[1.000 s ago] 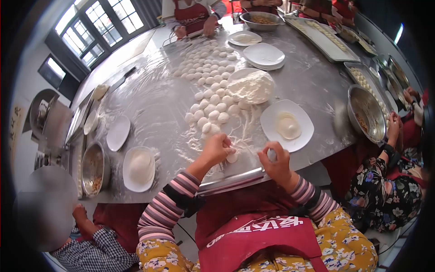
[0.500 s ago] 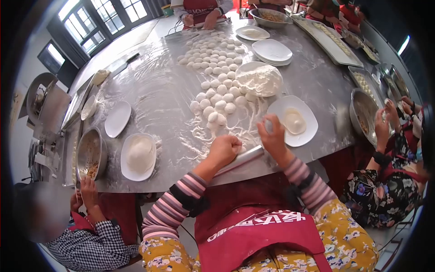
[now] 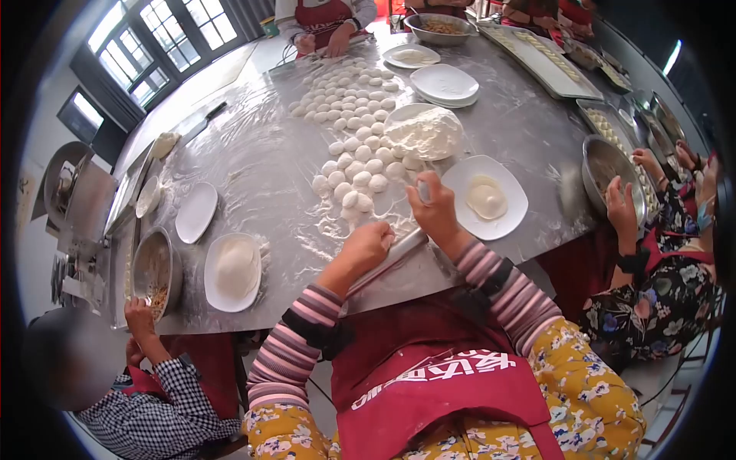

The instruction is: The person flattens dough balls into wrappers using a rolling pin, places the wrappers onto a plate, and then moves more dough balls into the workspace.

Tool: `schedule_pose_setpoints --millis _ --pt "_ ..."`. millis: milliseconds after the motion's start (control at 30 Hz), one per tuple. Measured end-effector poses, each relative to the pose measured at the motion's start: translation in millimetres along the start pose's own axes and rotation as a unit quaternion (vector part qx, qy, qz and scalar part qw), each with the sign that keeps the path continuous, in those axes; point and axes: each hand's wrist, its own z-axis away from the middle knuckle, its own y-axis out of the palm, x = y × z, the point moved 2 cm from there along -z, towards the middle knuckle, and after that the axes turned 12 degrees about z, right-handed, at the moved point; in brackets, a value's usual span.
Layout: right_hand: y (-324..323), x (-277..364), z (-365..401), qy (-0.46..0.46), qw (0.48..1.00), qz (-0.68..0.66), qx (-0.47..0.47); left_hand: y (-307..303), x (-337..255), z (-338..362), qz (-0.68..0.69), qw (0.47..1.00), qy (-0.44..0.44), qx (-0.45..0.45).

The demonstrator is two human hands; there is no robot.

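At the near edge of the table (image 3: 529,138), the left hand (image 3: 368,247) rests curled on flour, and what it holds is hidden. The right hand (image 3: 435,216) grips a rolling pin (image 3: 424,191). Dough balls (image 3: 360,181) crowd just beyond, with a plate (image 3: 512,205) to the right.

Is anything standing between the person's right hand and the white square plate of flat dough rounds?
Nothing visible does. The right hand, closed on a small pale object, is beside the white square plate, with only floured steel table between them.
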Motion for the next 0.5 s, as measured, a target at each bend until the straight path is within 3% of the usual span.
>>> schedule_pose_setpoints --millis 133,167,233,333,433,500 --pt "-30.8 -0.5 22.8 0.006 0.999 -0.002 0.032 -5.2 0.5 8.9 0.043 0.999 0.003 0.030" --pt "-48.3 8.5 35.2 -0.015 0.998 0.050 0.023 -6.1 2.0 14.6 0.046 0.998 -0.001 0.034" --pt "-69.2 13.5 53.6 -0.017 1.000 -0.013 0.000 -9.7 9.6 19.5 0.093 0.996 -0.013 0.011" --pt "-48.7 9.0 38.8 0.012 1.000 -0.010 0.004 -0.2 8.9 27.2 0.112 0.991 -0.039 0.060" --pt "3.4 0.0 -3.7 -0.010 1.000 -0.016 0.007 -4.6 -1.2 3.0 -0.073 0.997 0.007 -0.004" --pt "0.5 -1.6 -0.9 -0.010 1.000 -0.012 0.004 -7.6 -3.6 -2.2 -0.046 0.999 -0.006 0.000"
